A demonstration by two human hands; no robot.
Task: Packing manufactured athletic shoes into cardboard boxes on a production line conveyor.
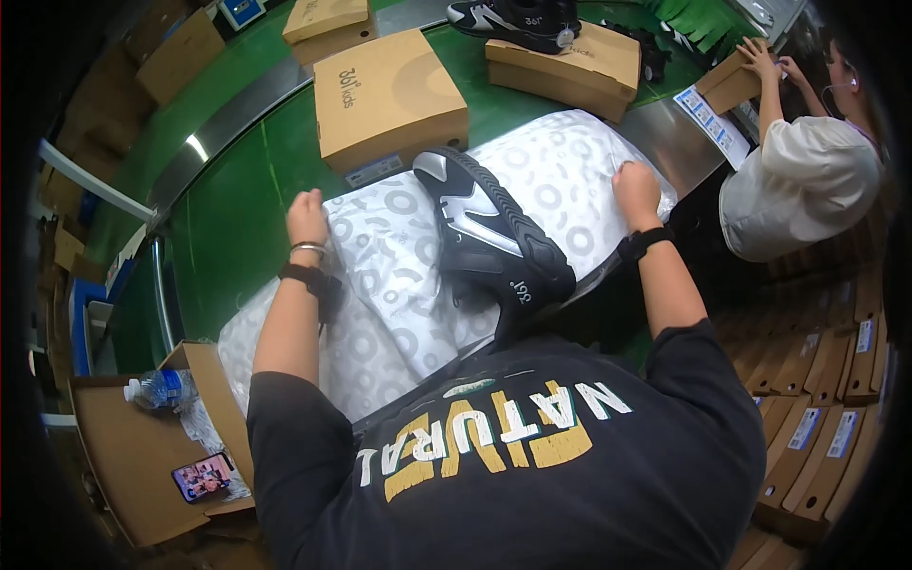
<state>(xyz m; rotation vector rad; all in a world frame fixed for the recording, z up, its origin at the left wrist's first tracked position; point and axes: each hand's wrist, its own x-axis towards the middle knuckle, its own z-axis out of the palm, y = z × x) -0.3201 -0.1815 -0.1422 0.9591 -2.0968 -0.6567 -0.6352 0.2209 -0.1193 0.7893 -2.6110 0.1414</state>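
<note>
White wrapping paper with grey rings lies spread in front of me. On it a black sneaker with silver panels rests on its side, its toe pointing away and its heel close to my shirt. My left hand is closed at the left edge of the paper, fingers curled in a pinch. On the far right, my right hand also has its fingers closed, gripping the paper near its edge. The fingertips of both hands are partly hidden. Each wrist wears a dark band, and the left one a bracelet too.
Tan shoe boxes stand beyond the paper on a green conveyor. Another black sneaker sits on a box. At right, a co-worker handles a box. An open carton at left holds a bottle and a phone.
</note>
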